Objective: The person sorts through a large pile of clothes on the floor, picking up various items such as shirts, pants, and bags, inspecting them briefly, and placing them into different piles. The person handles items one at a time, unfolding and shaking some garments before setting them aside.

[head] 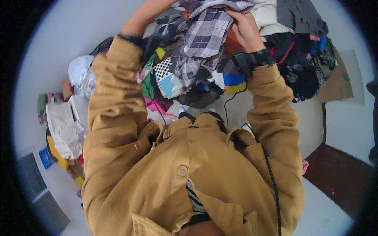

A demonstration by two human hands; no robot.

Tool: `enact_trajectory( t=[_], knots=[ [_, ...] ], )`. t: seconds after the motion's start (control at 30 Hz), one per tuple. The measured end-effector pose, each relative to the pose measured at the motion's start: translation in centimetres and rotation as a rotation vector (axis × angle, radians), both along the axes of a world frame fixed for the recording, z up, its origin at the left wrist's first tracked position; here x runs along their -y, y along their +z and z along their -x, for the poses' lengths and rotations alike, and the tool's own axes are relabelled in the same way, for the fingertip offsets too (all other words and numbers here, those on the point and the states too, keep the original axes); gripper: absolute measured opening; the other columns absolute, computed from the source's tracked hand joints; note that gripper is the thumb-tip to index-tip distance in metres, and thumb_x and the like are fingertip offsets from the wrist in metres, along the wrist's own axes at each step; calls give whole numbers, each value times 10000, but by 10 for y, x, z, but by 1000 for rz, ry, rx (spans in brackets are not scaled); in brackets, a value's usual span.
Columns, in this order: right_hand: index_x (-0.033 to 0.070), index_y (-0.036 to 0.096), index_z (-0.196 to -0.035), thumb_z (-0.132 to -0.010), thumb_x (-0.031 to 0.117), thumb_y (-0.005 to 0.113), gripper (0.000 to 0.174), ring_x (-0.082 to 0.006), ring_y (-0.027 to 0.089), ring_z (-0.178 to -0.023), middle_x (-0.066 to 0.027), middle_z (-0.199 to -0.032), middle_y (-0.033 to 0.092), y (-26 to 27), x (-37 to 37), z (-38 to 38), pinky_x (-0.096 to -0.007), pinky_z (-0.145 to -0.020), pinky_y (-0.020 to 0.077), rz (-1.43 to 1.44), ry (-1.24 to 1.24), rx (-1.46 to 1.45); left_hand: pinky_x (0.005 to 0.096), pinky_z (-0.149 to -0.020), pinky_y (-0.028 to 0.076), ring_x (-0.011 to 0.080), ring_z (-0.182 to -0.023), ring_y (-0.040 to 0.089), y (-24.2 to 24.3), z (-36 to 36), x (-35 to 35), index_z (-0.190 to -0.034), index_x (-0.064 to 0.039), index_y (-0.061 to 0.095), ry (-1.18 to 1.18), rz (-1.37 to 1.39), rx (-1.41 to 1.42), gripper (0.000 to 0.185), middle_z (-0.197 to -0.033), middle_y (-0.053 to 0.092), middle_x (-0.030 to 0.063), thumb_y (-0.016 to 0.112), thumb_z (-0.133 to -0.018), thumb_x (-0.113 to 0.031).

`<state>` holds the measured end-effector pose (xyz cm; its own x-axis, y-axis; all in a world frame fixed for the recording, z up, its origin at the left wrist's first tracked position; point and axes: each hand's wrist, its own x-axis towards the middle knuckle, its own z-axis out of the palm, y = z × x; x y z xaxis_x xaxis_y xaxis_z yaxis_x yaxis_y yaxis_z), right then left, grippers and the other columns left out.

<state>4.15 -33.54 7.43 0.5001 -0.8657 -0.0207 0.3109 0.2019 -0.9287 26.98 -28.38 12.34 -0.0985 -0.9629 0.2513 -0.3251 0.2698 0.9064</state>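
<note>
A plaid cloth garment (203, 35) in white, grey and dark purple hangs at the top centre. My right hand (246, 29) grips its right edge, with the thumb on the fabric. My left forearm reaches up to the top edge of the picture; the left hand itself is out of view. Below the plaid garment lies a heap of mixed clothes, among them a cloth piece with a checkered print and blue and yellow parts (168, 78). More of the plaid fabric drapes down onto this heap.
Dark clothes (301, 79) and a flattened cardboard piece (339, 79) lie at the right. A white cloth (267, 19) is at the upper right. White plastic bags (81, 72) and a white sack (63, 126) stand at the left. Black cables (273, 174) run along my body.
</note>
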Motion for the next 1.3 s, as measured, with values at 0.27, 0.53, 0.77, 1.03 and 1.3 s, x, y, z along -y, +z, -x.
enact_trajectory(
  t=[0.27, 0.53, 0.77, 1.03, 1.3],
  knots=[
    [66, 660, -893, -763, 190, 639, 181, -248, 563, -658, -117, -712, 591, -67, -52, 13, -355, -622, 469, 1200, -406, -649, 385, -1057, 300, 294, -1243, 392, -273, -3, -33, -1403, -21, 308, -458, -202, 554, 682, -1403, 357, 175, 643, -813, -89],
    [81, 679, -919, -794, 187, 610, 177, -179, 546, -789, -78, -825, 620, -47, -132, 67, -347, -671, 434, 387, -771, -33, 360, -968, 375, 271, -1156, 476, -354, 90, -22, -1311, -17, 427, -551, -300, 418, 487, -1262, 499, 122, 578, -867, -149],
    [48, 565, -1105, -772, 170, 701, 380, -215, 571, -942, -83, -1040, 610, -99, -277, 254, -351, -794, 470, -238, -1274, 74, 346, -870, 455, 226, -1084, 535, -277, 226, -10, -1200, -52, 530, -329, -848, -677, 341, -1213, 553, 77, 516, -908, -227],
    [18, 295, -1369, -625, 170, 780, 901, -403, 467, -1168, -244, -1344, 397, -177, -389, 325, -401, -972, 407, 86, -1285, -1152, 367, -952, 422, 231, -1146, 509, -209, 405, -98, -1344, -35, 397, -985, -636, -373, 459, -1286, 495, 123, 464, -946, -253],
    [19, 531, -1193, -757, 109, 681, 470, -289, 555, -1060, -168, -1149, 588, -220, -456, 373, -373, -909, 432, -189, -1767, -712, 360, -1070, 277, 263, -1281, 393, -152, 556, -212, -1399, -47, 333, -1549, -356, -80, 569, -1413, 389, 121, 531, -894, -219]
  ],
)
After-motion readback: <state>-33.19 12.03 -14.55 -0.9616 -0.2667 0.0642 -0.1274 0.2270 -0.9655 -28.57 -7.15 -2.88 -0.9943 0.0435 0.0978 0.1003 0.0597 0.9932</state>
